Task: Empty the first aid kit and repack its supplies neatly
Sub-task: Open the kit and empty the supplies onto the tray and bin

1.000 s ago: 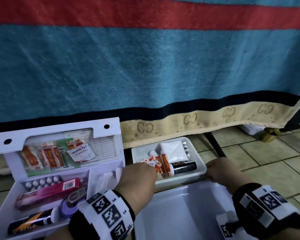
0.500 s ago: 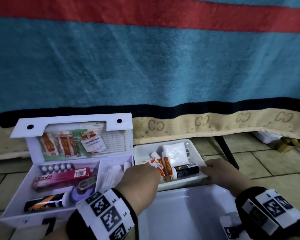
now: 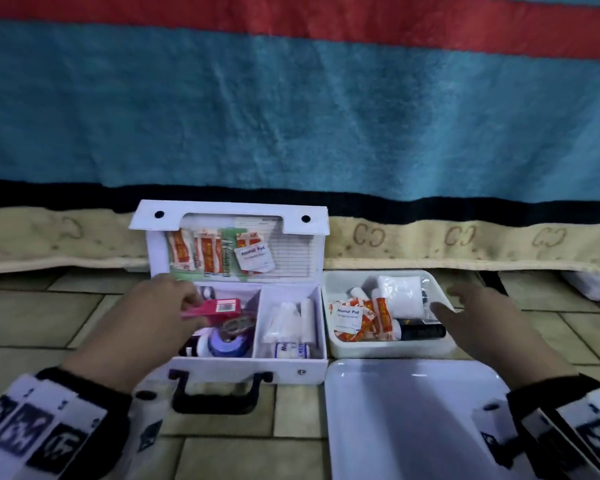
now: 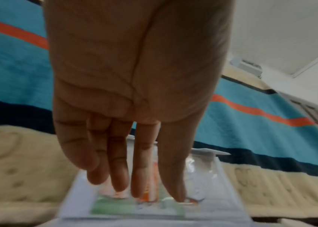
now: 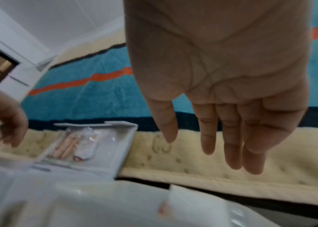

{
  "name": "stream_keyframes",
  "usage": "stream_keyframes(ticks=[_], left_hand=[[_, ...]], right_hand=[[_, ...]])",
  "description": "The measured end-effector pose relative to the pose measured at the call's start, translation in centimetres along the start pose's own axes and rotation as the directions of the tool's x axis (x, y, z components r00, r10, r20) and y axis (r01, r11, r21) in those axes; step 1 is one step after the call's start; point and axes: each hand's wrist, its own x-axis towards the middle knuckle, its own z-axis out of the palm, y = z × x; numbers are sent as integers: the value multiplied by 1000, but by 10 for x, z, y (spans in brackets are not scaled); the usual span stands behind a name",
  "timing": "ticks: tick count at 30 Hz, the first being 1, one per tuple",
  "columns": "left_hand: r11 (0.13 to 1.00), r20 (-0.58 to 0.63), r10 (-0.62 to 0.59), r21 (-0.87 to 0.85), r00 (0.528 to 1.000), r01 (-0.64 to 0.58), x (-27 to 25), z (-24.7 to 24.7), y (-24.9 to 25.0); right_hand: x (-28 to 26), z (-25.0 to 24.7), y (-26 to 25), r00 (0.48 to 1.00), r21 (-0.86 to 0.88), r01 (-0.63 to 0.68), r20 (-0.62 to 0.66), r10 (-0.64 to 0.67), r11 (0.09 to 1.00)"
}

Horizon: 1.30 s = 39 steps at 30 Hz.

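The white first aid kit stands open on the tiled floor, its lid upright with sachets in a clear pocket. My left hand reaches into the kit's left compartment with straight fingers at the left end of a pink box. The left wrist view shows this hand holding nothing. Scissors and a purple tape roll lie below the box. My right hand hovers open over the small white tray, which holds an alcohol pad, sachets and a black tube.
A larger white tray sits in front of the small one, under my right wrist. A teal, red and cream blanket hangs close behind the kit. The kit's right compartment holds white rolls. Its black handle faces me.
My left hand has moved left from the small tray into the kit's left compartment. My right hand has lifted off the small tray's edge and spread its fingers. The head view has pulled back.
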Motion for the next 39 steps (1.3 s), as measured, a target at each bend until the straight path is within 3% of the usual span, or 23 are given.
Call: stream_keyframes(ticks=[3, 6, 13, 19, 30, 36, 39], left_hand=[[995, 71, -89, 51, 994, 85, -16, -5, -42], [999, 147, -47, 10, 988, 46, -25, -3, -67], [971, 109, 123, 190, 986, -142, -15, 15, -79], [993, 96, 99, 51, 990, -104, -18, 16, -81], [1000, 93, 9, -19, 996, -7, -19, 9, -73], [999, 155, -39, -28, 987, 44, -15, 3, -66], [998, 184, -45, -25, 982, 50, -12, 0, -66]], right_hand=[[-24, 2, -32, 997, 32, 78, -25, -77, 996], [-50, 13, -72, 983, 64, 183, -4, -183, 981], [-95, 57, -170, 891, 104, 426, 123, -436, 899], [-84, 96, -219, 794, 85, 541, 276, -542, 836], [-52, 128, -241, 653, -63, 675, 514, -556, 735], [-49, 132, -241, 625, -38, 718, 474, -621, 695], [-52, 108, -230, 656, 75, 689, 357, -665, 720]])
